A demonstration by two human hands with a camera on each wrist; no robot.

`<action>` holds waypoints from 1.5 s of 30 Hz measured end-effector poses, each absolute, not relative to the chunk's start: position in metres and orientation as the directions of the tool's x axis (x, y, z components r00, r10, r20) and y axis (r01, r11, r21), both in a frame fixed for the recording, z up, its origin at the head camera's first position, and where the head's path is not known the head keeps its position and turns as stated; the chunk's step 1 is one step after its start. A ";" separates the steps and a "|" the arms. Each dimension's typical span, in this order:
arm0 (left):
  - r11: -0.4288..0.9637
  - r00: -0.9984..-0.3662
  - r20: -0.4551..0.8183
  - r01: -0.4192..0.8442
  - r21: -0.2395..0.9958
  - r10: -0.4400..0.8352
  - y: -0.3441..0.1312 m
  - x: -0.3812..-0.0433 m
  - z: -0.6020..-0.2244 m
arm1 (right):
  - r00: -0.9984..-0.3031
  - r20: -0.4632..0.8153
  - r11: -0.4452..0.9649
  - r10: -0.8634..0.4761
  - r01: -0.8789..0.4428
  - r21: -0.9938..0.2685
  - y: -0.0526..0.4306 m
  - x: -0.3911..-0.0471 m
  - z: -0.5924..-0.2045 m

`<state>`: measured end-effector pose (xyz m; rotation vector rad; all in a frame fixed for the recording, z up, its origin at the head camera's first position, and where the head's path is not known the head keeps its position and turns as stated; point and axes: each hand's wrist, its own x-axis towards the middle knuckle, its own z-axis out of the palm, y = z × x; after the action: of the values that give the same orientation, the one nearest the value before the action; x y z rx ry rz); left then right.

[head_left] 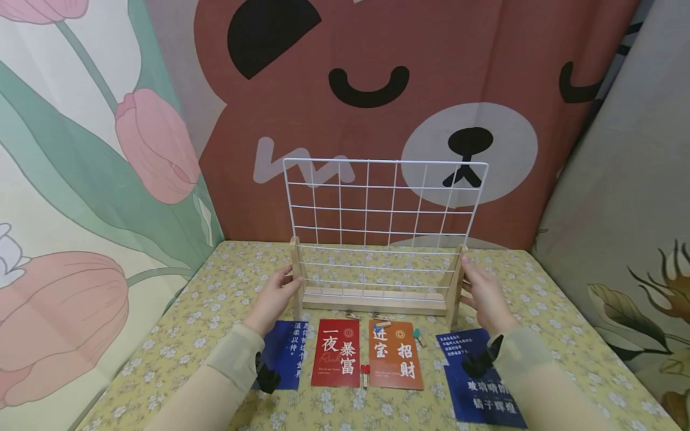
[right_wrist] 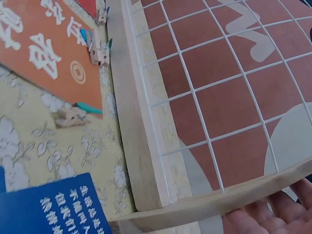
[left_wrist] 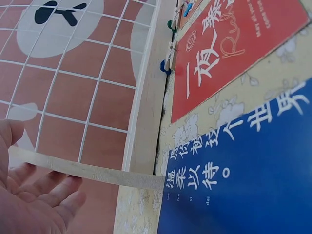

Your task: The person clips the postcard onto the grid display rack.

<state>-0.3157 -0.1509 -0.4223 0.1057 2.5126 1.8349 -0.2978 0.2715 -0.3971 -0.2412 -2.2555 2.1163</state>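
Note:
A white wire grid [head_left: 368,211] stands upright in a wooden stand [head_left: 372,302], which has a post at each end and a long bar between them. My left hand [head_left: 274,298] holds the left post [head_left: 296,269], thumb on one side and fingers on the other. At the opposite end, my right hand [head_left: 489,299] grips the right post [head_left: 454,293]; its curled fingers [right_wrist: 282,209] show along the wood's outer side in the right wrist view. The grid's lower rows run down behind the front bar.
In front of the stand lie a red card [head_left: 335,353], an orange card [head_left: 396,365] and blue cards [head_left: 283,359] on both sides. Small wooden clothespins, including one with a red heart [head_left: 365,370], lie among them. A patterned cloth [head_left: 232,269] covers the table; printed curtains hang behind.

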 end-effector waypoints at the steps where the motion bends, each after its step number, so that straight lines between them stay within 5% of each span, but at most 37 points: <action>1: 0.305 -0.997 0.012 0.036 0.952 0.078 -0.151 -0.315 -0.423 | -0.988 -0.077 0.061 0.132 0.086 -0.994 0.272 -0.297 -0.398; 26: 0.311 -0.990 -0.060 -0.017 0.950 0.129 -0.150 -0.278 -0.433 | -0.995 -0.101 0.237 0.022 0.103 -0.966 0.286 -0.260 -0.421; 37: 0.296 -0.988 -0.045 0.001 0.955 0.149 -0.142 -0.267 -0.443 | -0.986 -0.134 0.317 0.100 0.159 -0.935 0.298 -0.268 -0.456; 45: 0.287 -0.977 -0.076 -0.017 0.958 0.197 -0.132 -0.253 -0.452 | -0.983 -0.180 0.297 0.040 0.184 -0.937 0.280 -0.245 -0.431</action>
<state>-0.2527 -0.1323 -0.4517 0.1678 2.3700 1.7678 -0.2446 0.2796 -0.4314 -0.2278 -2.6253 1.9249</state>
